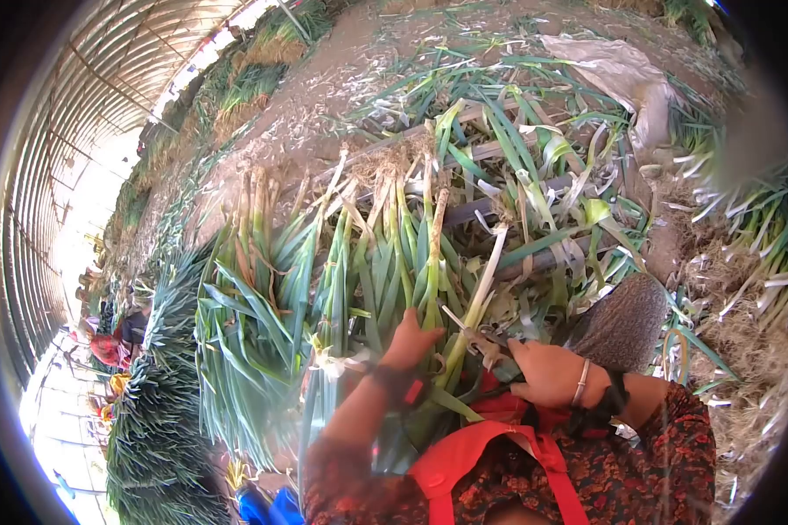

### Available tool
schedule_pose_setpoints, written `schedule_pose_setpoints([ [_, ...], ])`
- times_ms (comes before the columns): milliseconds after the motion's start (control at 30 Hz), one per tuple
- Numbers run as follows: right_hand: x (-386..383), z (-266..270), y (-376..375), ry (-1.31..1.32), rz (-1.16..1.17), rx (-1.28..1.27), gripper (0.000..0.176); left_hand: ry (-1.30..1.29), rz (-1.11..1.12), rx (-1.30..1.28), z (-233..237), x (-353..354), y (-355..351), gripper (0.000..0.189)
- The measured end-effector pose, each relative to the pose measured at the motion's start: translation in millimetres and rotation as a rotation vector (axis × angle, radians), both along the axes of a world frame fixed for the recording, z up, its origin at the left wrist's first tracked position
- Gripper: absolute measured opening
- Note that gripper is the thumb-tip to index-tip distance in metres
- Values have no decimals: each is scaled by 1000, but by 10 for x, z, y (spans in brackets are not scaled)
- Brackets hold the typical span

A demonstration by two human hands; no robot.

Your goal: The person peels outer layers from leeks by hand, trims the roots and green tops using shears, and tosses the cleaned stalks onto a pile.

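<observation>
Left hand (pixel 411 339) closed in a loose fist around an onion (pixel 483 284), gripping low on the green leaves just beside the pale shank. Right hand (pixel 547 372) close alongside, narrowed to a pinch, fingertips (pixel 515 350) nipping a dry brownish strip at the same onion's shank. Possibly a small blade in that pinch, impossible to tell. Silver bracelet (pixel 581 382) on the right wrist, dark band (pixel 400 385) with a red patch on the left.

Likely handling: light and long, floppy at the leaf end, firmer along the white shank. Leaves probably easy to crease or tear. Outer skin papery and loose, gritty with soil rather than slick. Best taken by the shank, the stiffest part, with a second hold further up the leaves against droop.

Held just above the lap, over a red apron (pixel 473 455) and patterned sleeves (pixel 674 437), slanting up and slightly right, away from the body.

Just beyond the hands, a pile (pixel 341 262) of more onions laid side by side, roots pointing away, leaves fanning toward the body. To the right, touching the forearm, a grey rounded shape (pixel 626 324), perhaps a knee, unclear.

Beyond the pile, trimmed leaves strewn over bare ground (pixel 341 79). Well away at the top right, a crumpled white sack (pixel 622 70).

Far left, under an arched greenhouse roof (pixel 70 157), stacked green bundles (pixel 158 420) and other people (pixel 109 346), small and blurred.
</observation>
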State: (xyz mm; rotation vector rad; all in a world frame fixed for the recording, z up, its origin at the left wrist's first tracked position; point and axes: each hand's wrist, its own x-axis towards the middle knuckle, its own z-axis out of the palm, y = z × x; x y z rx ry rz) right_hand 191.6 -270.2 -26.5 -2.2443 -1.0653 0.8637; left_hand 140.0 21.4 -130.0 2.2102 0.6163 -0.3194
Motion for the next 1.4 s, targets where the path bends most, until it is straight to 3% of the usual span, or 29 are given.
schedule_pose_setpoints([
  [167,157,-93,305,-144,-9,-22,52,-59,96,-206,97,-99,-91,80],
  [300,675,-341,794,-252,-67,-10,38,-39,74,-115,170,-107,-157,87],
  [433,1330,-667,1307,-325,-432,-88,24,-56,81,-31,160,-155,-211,83],
  [467,1320,-695,1271,-376,-499,-3,23,-68,83,-21,145,-164,-177,83],
  [567,940,-433,905,-309,-144,-29,29,-65,88,-59,78,-178,-150,82],
  [633,485,-224,576,-336,-36,124,45,-54,75,-97,26,-169,-138,82],
  [733,233,-103,430,-201,-1,32,51,-60,83,-140,48,-154,-99,82],
  [867,803,-384,738,-191,-130,-40,53,-68,38,-45,182,-195,-193,73],
  [967,881,-678,601,-284,-226,-19,51,-8,-93,-42,421,-309,-276,72],
  [1000,899,-750,534,-310,-241,-35,49,-49,-155,-60,382,-376,-321,61],
  [1100,1132,-854,345,-358,-395,-134,54,106,-579,52,680,-223,-331,46],
  [1167,1170,-892,228,-315,-433,-196,57,-14,-855,221,252,47,60,32],
  [1200,1180,-968,201,-298,-449,-192,59,53,-745,283,476,319,106,30],
  [1267,1160,-1025,183,-287,-485,-152,59,-196,-187,309,314,613,291,26],
  [1333,1127,-1078,139,-281,-517,-128,59,-394,9,713,3,870,484,28],
  [1400,1132,-1114,144,-282,-540,-103,59,-255,126,770,-206,1002,500,30],
])
